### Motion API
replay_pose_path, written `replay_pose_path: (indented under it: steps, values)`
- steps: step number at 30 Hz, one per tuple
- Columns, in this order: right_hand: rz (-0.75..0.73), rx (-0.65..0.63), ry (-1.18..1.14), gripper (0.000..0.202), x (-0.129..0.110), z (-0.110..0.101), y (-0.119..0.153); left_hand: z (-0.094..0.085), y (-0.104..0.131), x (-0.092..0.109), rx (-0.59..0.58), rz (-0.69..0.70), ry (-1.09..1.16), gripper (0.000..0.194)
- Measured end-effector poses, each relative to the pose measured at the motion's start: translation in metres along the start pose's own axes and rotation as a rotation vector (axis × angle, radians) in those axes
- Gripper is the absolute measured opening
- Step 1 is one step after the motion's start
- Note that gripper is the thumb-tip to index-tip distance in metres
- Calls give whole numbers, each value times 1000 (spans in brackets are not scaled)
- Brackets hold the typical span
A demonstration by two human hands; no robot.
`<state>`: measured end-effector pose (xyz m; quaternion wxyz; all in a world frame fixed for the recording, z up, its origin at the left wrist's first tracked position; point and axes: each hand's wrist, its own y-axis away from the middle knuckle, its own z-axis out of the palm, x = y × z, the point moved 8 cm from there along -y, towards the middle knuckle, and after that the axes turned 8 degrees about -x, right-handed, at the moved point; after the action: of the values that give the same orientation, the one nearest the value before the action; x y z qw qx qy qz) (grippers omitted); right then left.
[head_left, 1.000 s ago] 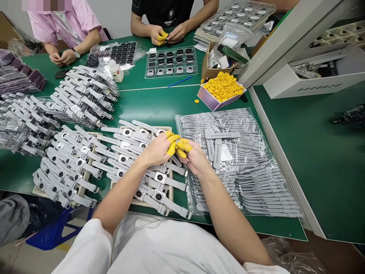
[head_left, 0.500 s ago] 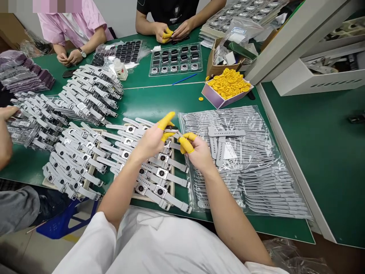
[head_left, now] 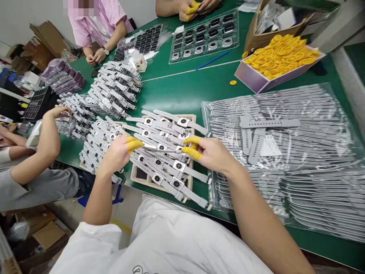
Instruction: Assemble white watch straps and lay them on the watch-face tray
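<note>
My left hand (head_left: 118,152), with yellow finger covers, pinches one end of a slim watch piece (head_left: 149,147) held over the tray. My right hand (head_left: 203,150), also in yellow covers, grips a thin grey strap end in line with it. Below both hands, a beige tray (head_left: 194,131) carries several watches with grey straps (head_left: 179,166), backs up. To the right, a clear bag (head_left: 319,125) is full of grey straps, and a few loose straps (head_left: 270,123) lie on top of it.
A box of yellow finger covers (head_left: 268,82) stands behind the bag. Stacked watches (head_left: 114,89) and a second tray's watches (head_left: 97,144) lie to the left. A clear tray of watch bodies (head_left: 205,36) is at the back. Other people sit left and across.
My hands have moved apart and lower over the tray, stretching the held piece out level between them. The camera view has turned left, showing more of the neighbouring person.
</note>
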<state>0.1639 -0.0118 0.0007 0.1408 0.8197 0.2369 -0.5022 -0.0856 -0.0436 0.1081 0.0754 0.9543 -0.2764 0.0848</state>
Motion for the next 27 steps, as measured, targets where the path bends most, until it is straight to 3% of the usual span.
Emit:
replay_pose_path:
  steps: [3,7,11,16,21,27]
  values:
    - [43,82,57,33,11,-11,2,3,42,-2,-98,-39,117,37]
    - [27,147,129,30,22,-15,5,24,76,-9,-274,-63,228,41]
    - [44,147,159,29,31,-11,4,52,85,-17,-424,-107,343,36]
    - [70,168,117,26,37,-11,4,72,85,-35,-543,-295,339,30]
    - [83,164,116,26,37,-12,4,73,77,-36,-552,-270,280,29]
    - [94,164,137,30,32,-13,3,62,71,-38,-394,-302,154,20]
